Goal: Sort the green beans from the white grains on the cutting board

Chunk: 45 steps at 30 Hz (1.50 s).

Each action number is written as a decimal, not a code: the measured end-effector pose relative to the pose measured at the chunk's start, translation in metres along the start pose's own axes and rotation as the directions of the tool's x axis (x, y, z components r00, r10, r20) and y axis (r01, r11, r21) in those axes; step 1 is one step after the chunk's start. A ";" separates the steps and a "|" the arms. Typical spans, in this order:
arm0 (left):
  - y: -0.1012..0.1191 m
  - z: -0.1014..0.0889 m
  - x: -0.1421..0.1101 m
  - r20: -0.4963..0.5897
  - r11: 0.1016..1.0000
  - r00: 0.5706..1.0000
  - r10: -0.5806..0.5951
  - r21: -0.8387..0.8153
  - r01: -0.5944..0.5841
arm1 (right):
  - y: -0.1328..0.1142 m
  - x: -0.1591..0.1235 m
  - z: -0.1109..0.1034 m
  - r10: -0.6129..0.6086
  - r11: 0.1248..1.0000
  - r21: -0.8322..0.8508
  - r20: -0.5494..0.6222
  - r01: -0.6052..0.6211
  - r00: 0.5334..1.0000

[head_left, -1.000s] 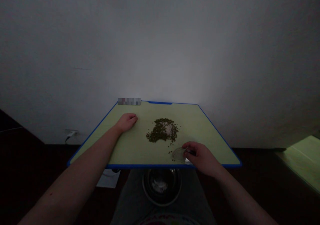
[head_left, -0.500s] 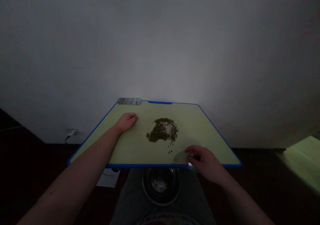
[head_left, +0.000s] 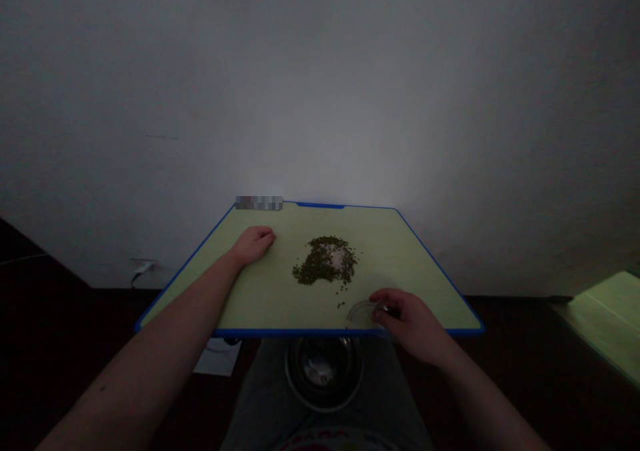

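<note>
My left hand (head_left: 255,244) rests on the left part of a pale yellow folding table (head_left: 400,251), its fingers curled in with nothing seen in them. My right hand (head_left: 403,321) is at the near edge, thumb and fingers closed on a clear, round-rimmed dish (head_left: 360,309), most of which the hand hides. Between the hands lies a loose heap of small green beans (head_left: 315,264), with a patch of whitish grains (head_left: 339,257) at its right side. A few stray beans (head_left: 341,304) are scattered near the dish.
A metal bowl (head_left: 324,403) sits on my lap just below the table's blue edge. At the far left corner is a blurred-out object (head_left: 259,203). A plain wall (head_left: 320,104) stands behind, with a plug (head_left: 144,268) at left. Another pale surface (head_left: 607,317) is at right.
My right hand and the clear dish have shifted very slightly, with the dish tilting a little. My left hand and the heap look the same.
</note>
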<state>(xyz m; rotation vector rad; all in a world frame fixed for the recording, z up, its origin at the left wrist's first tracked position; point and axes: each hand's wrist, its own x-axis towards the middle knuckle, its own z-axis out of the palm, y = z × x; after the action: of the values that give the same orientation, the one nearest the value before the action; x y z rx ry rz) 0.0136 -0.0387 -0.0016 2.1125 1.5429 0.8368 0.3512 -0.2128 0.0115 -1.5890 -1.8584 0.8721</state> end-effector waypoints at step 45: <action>0.000 -0.001 -0.002 -0.004 1.000 1.000 0.021 0.015 -0.021 | 0.000 0.018 0.000 -0.018 0.999 -0.033 0.053 0.020 0.998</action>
<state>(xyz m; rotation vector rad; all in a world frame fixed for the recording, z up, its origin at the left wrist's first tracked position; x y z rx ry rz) 0.0126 -0.0405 -0.0012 2.1422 1.5360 0.8394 0.3486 -0.1954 0.0109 -1.5799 -1.9309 0.8877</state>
